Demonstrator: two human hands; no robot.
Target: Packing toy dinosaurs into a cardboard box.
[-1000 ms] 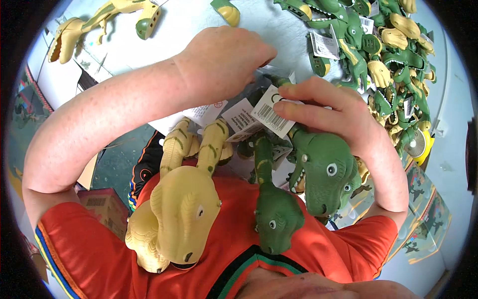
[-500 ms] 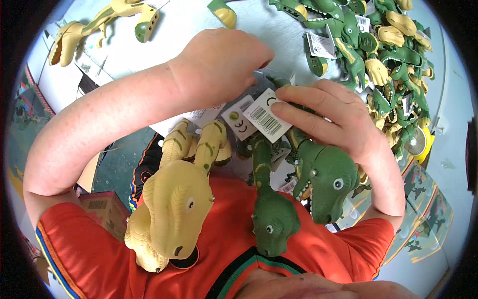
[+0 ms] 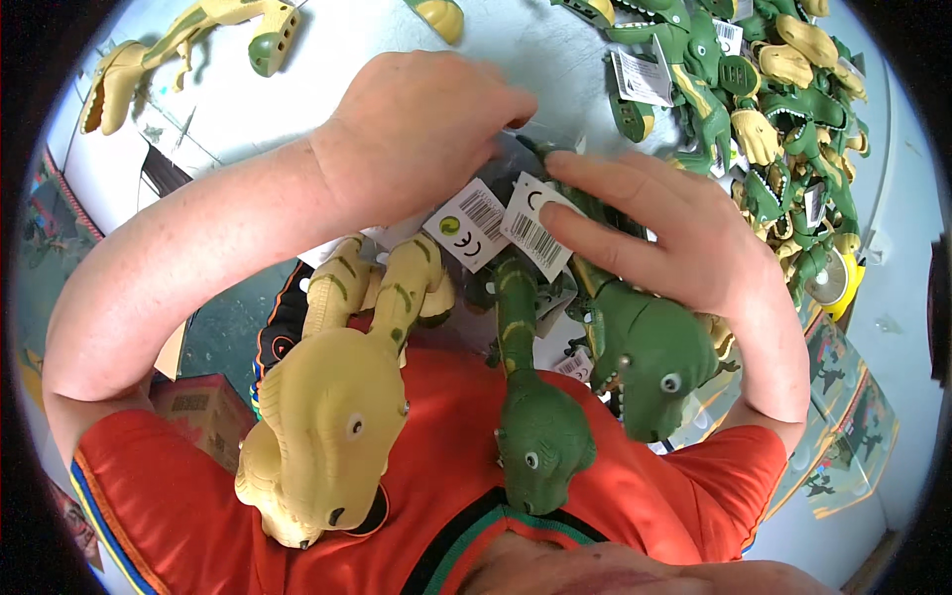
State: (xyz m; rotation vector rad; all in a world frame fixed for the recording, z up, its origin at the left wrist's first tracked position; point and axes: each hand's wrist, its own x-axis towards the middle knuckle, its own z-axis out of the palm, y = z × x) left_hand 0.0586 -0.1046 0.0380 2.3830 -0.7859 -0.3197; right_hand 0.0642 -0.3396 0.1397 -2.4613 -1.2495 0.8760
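My left hand, its fingers curled closed, is above the toys' far end; whatever it grips is hidden behind it. My right hand lies with fingers stretched over a large-jawed green dinosaur toy, fingertips by a white barcode tag. Beside that tag is another white tag. A green long-necked dinosaur toy hangs head-down toward my red shirt. Left of it is a beige dinosaur toy with green stripes, a second beige head partly behind it. Clear plastic shows between the hands.
A heap of green and beige dinosaur toys covers the table's right side. At the far left lies a beige dinosaur, and a green-and-yellow piece sits at the far edge. A cardboard box stands low at the left.
My left hand has shifted slightly left and the beige toys have swung a little left. The two white tags have spread apart. My right hand's fingers are slightly more spread.
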